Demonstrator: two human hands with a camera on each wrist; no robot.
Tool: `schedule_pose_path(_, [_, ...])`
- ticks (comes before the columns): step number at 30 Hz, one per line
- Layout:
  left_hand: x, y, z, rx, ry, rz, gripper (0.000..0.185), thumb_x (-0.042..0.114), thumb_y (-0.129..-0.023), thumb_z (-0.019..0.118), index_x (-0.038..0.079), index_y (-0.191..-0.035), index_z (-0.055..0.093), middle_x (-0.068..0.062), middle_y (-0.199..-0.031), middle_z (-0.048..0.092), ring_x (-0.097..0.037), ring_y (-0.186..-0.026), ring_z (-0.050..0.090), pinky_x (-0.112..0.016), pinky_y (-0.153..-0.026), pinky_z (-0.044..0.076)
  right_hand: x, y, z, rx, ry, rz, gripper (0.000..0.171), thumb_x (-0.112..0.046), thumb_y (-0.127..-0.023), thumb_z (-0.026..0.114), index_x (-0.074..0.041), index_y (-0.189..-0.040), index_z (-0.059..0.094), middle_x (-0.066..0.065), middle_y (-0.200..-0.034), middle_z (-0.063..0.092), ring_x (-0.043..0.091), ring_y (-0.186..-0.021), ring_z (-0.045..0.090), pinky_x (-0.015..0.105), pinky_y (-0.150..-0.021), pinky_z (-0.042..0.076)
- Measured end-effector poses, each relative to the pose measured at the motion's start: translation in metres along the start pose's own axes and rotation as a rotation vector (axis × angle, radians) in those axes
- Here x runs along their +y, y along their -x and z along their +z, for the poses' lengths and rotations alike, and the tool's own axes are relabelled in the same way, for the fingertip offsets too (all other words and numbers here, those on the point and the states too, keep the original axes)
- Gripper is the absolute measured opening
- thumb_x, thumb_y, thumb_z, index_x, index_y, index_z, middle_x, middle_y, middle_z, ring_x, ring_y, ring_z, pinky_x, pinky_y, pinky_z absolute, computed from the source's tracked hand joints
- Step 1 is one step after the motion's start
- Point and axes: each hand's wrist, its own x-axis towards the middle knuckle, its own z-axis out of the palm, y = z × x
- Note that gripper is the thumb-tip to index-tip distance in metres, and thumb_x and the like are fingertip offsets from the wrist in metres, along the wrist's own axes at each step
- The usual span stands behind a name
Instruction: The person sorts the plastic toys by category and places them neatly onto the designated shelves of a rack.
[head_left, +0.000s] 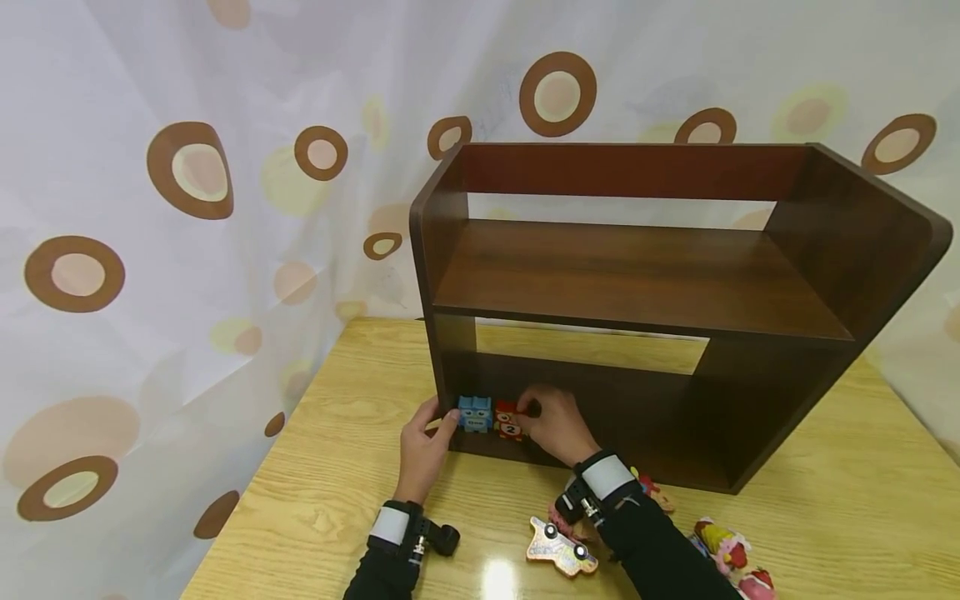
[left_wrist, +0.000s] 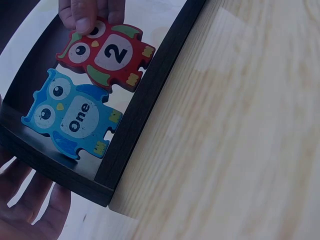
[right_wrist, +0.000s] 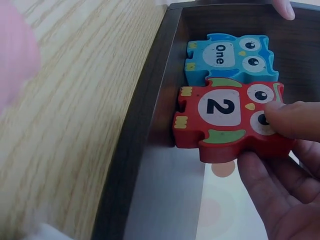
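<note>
Two owl-shaped puzzle pieces stand side by side on the bottom board of a dark wooden shelf [head_left: 750, 275], at its left end. The blue owl [head_left: 474, 414] [left_wrist: 70, 117] [right_wrist: 230, 57] reads "One". The red owl [head_left: 510, 421] [left_wrist: 107, 52] [right_wrist: 227, 117] reads "2", and its tab sits against the blue one. My right hand [head_left: 536, 412] [right_wrist: 272, 145] pinches the red owl, thumb [right_wrist: 295, 120] on its face and fingers behind it. My left hand [head_left: 438, 427] [left_wrist: 27, 202] rests with straight fingers against the shelf's left side wall, just beside the blue owl.
The shelf stands on a light wooden table [head_left: 862, 500] before a spotted curtain [head_left: 187, 208]. Near the table's front edge lie a car-shaped wooden piece [head_left: 561, 550] and several colourful pieces [head_left: 723, 546]. The shelf's upper board is bare.
</note>
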Motion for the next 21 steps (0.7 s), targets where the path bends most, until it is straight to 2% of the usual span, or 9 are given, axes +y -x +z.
schedule_pose_path(11, [0.000, 0.001, 0.002, -0.005, -0.003, -0.031, 0.037, 0.027, -0.098, 0.063, 0.017, -0.133, 0.063, -0.005, -0.131, 0.066, -0.023, -0.119, 0.059, -0.040, -0.099, 0.051, -0.003, 0.003, -0.001, 0.007, 0.006, -0.006, 0.008, -0.005, -0.085, 0.073, -0.008, -0.090, 0.068, 0.009, -0.094, 0.069, 0.018, -0.083, 0.060, 0.032, -0.071, 0.050])
schedule_pose_path(21, [-0.001, 0.000, 0.001, 0.001, -0.009, -0.031, 0.038, 0.029, -0.097, 0.063, 0.017, -0.133, 0.062, -0.006, -0.132, 0.065, -0.023, -0.119, 0.058, -0.042, -0.100, 0.051, -0.010, 0.009, -0.012, 0.056, 0.016, -0.046, 0.009, -0.014, -0.086, 0.075, -0.010, -0.089, 0.068, 0.007, -0.092, 0.067, 0.023, -0.087, 0.062, 0.035, -0.074, 0.049])
